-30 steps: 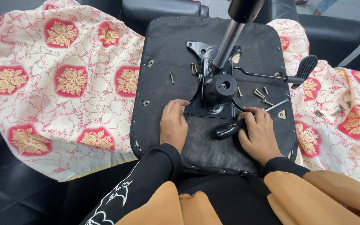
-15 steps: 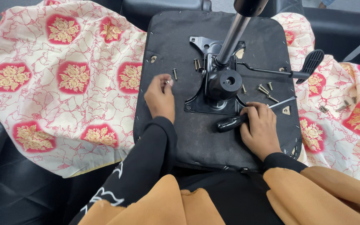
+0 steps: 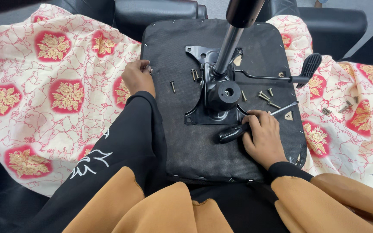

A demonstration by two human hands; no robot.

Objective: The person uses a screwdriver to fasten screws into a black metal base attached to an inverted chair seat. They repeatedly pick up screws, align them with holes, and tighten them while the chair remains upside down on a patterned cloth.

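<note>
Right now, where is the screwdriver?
In the head view, the screwdriver lies on the upturned chair seat base under the right hand, just below the black metal tilt mechanism.

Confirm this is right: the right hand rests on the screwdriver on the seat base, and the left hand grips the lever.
Not quite. In the head view the left hand is at the left edge of the seat base, far from the lever, which lies untouched on the right. The right hand does rest on the screwdriver.
</note>
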